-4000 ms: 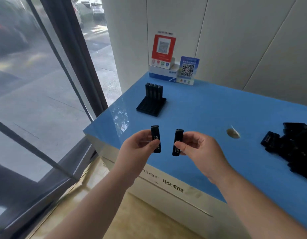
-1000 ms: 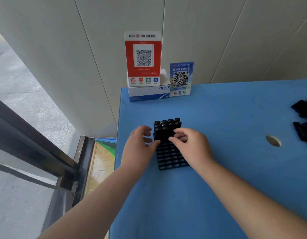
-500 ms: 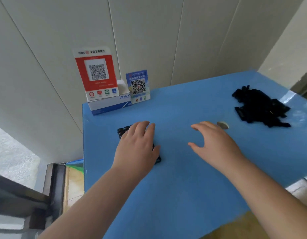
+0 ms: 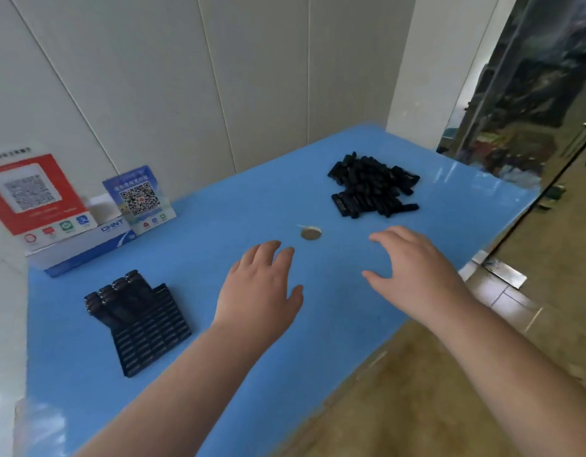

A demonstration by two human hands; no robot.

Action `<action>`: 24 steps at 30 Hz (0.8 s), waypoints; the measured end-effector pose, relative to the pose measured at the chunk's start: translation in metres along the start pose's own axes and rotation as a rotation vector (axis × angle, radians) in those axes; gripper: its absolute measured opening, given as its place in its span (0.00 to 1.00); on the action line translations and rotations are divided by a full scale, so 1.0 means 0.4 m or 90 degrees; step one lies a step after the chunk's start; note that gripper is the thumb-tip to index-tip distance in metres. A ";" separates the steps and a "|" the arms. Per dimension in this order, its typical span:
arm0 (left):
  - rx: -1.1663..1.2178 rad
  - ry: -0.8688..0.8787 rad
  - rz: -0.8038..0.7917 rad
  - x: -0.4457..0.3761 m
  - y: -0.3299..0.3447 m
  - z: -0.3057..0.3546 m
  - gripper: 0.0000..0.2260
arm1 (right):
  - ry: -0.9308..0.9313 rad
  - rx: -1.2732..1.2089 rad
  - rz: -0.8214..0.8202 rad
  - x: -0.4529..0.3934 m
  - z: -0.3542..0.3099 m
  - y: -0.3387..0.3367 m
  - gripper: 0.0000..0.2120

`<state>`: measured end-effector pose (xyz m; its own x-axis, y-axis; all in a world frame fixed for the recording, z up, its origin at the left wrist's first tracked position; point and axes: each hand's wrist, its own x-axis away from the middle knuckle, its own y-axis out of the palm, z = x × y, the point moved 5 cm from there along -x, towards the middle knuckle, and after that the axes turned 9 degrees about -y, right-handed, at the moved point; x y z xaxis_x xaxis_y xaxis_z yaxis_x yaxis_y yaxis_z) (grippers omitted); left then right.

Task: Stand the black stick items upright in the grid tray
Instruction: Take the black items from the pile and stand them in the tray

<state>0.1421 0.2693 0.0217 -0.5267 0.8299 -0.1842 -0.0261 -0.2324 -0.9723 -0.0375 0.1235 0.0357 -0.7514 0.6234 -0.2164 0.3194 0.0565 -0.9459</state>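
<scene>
The black grid tray (image 4: 153,338) lies on the blue table at the left, with several black sticks (image 4: 117,298) standing upright in its far rows. A heap of loose black sticks (image 4: 372,186) lies at the far right of the table. My left hand (image 4: 258,291) hovers over the table middle, fingers spread and holding nothing, to the right of the tray. Over the table's right part, my right hand (image 4: 413,272) is likewise spread and holds nothing, short of the heap.
A round hole (image 4: 310,233) in the blue table (image 4: 219,374) sits between my hands and the heap. A red QR sign (image 4: 31,199), a blue QR sign (image 4: 140,199) and a white box (image 4: 84,245) stand at the back left. The table's front edge runs diagonally past my right forearm.
Both hands placed their sticks in the tray and left it. They have moved right across the table toward the heap, and my view has swung right.
</scene>
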 end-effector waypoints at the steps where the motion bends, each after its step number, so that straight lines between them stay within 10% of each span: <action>1: 0.006 0.001 -0.004 -0.005 0.011 0.037 0.28 | 0.005 0.004 -0.001 0.013 0.035 -0.011 0.28; 24: 0.127 0.013 -0.084 -0.228 0.203 0.673 0.25 | 0.004 -0.013 -0.018 0.025 0.630 -0.123 0.24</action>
<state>-0.0407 0.0383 -0.0015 -0.4899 0.8695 -0.0631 -0.2622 -0.2160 -0.9405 -0.2064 -0.0697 0.0192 -0.7563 0.6266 -0.1882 0.3104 0.0903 -0.9463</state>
